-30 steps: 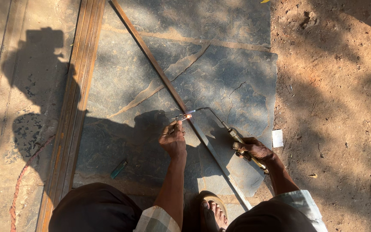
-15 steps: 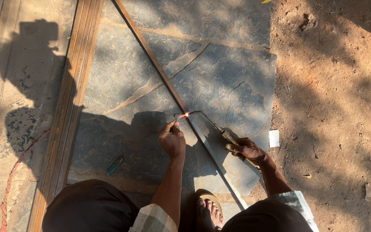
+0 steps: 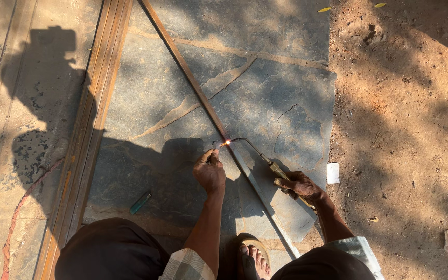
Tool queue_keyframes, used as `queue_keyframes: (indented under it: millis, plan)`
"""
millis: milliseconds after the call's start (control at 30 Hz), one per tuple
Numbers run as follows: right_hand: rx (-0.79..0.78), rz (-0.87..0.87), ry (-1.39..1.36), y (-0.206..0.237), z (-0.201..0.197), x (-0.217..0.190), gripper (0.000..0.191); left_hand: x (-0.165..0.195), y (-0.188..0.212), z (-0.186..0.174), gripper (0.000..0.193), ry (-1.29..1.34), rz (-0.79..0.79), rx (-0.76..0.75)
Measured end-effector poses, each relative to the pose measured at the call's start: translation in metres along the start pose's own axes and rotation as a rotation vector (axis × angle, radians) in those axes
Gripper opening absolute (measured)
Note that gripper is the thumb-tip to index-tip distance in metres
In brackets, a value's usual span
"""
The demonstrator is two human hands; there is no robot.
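My right hand (image 3: 299, 185) grips the brass handle of a gas torch (image 3: 265, 161) whose thin curved tip ends in a small bright flame (image 3: 227, 142). My left hand (image 3: 209, 171) is closed on a small item held right at that flame; what it is I cannot make out. Flame and both hands sit beside a long thin metal bar (image 3: 208, 111) that lies diagonally over the grey stone slab (image 3: 265, 83). My sandalled foot (image 3: 254, 256) rests near the bar's lower end.
A long rusty metal section (image 3: 86, 129) runs along the slab's left edge. A small green lighter (image 3: 140, 203) lies on the stone near my left knee. A white scrap (image 3: 333, 173) lies at the slab's right edge, by the bare reddish soil (image 3: 405, 129).
The view has shifted slightly, and both hands stay by the bar. The flame remains lit at the torch tip against what the left hand holds.
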State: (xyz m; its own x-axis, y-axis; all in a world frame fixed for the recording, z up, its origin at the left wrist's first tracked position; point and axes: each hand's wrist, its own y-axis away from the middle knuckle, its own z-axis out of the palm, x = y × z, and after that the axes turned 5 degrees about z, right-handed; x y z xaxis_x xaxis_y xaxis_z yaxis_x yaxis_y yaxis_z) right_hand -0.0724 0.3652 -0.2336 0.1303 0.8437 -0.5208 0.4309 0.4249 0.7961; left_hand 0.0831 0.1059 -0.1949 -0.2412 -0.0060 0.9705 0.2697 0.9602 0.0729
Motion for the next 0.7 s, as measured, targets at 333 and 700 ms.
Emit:
queue_keyframes:
  millis: [333,700]
  plan:
    - [-0.004,-0.004,0.024,0.000,0.001,-0.002,0.053,-0.003,-0.001,0.000,0.013,0.014,0.026,0.006]
    - [-0.022,-0.051,-0.011,0.012,0.001,-0.016,0.053,0.001,-0.002,-0.001,0.014,0.038,-0.031,-0.028]
